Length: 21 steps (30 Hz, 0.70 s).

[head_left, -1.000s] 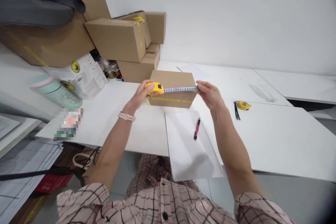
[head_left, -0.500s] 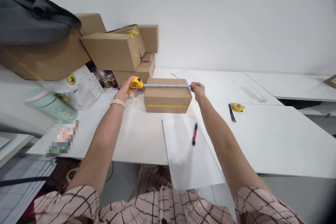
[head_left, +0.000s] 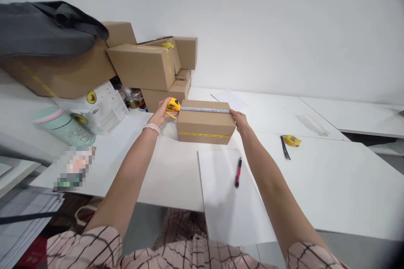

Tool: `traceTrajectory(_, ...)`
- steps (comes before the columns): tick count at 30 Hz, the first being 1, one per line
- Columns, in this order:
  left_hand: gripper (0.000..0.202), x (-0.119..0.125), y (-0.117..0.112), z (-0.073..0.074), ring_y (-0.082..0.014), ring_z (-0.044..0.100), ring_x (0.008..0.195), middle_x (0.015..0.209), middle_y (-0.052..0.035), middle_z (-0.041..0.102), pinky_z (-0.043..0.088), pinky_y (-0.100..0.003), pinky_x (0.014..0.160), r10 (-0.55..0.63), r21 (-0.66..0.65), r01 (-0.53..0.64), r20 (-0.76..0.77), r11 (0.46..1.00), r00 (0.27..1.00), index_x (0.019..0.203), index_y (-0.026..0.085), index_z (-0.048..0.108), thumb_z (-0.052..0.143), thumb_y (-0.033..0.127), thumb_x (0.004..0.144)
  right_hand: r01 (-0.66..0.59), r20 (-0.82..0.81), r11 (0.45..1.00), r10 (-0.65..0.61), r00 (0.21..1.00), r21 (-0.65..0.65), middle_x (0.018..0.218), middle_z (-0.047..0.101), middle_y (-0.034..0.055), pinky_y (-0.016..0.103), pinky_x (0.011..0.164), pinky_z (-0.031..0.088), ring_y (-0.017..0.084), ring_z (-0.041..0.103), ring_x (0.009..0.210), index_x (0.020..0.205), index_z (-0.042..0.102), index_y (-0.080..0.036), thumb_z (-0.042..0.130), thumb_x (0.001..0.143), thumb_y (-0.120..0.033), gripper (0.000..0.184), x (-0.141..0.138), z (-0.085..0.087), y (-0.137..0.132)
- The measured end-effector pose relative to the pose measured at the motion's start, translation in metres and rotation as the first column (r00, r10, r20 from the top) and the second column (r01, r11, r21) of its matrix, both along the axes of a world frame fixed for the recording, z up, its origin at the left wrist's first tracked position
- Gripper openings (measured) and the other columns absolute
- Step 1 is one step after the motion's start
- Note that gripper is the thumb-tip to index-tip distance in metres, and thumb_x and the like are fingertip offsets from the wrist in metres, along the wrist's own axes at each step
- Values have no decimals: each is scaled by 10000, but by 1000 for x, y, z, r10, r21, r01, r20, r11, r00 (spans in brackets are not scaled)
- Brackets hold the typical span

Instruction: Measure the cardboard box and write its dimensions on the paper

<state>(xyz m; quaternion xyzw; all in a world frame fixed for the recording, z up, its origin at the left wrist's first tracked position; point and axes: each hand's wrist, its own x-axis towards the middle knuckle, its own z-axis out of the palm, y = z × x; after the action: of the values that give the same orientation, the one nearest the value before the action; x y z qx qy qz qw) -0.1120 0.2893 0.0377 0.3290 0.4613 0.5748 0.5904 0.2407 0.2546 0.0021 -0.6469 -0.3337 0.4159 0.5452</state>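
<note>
A closed cardboard box [head_left: 205, 122] with yellow tape along its front sits on the white table. My left hand [head_left: 160, 113] is closed around a yellow tape measure [head_left: 173, 104] at the box's left end. From its case the blade [head_left: 205, 110] runs straight across the box top, numbers facing up. At the right top edge, my right hand [head_left: 240, 122] pinches the blade's end; the fingertips are partly hidden. Nearer me, a red and black pen [head_left: 238, 172] lies on white paper [head_left: 221, 201] that overhangs the table's front edge.
Stacked cardboard boxes [head_left: 142, 67] stand at the back left, with a dark grey bag [head_left: 47, 29] on top. A green bottle [head_left: 66, 128] leans by an avocado-printed box [head_left: 109, 105]. Another yellow tape measure [head_left: 292, 141] with a black strap lies right. A printed sheet [head_left: 232, 98] lies behind the box.
My view has shifted slightly, so everything sits a little lower. The tape case has drawn closer to the box's left end, and my right hand has come in against its right edge.
</note>
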Motion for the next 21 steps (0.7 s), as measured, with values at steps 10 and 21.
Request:
traceTrajectory(10,595,-7,1,-3,-221,723,683,818,-58,711,600,-388,686,-32,-56,27,-95,998,995,1174,154,572,809,517,767,52,365,999,-43,930,-14,623,584,30,290,550,396,159,518,616,612,554,-207,724,797,-407,321,3,1,4)
traceTrajectory(21,451,24,-99,18,-239,733,878,1013,-112,748,588,-339,758,-206,218,237,-157,947,966,1106,141,672,825,389,763,36,288,968,-109,951,248,738,565,4,284,713,417,125,481,699,765,591,-173,571,925,-352,241,8,36,8)
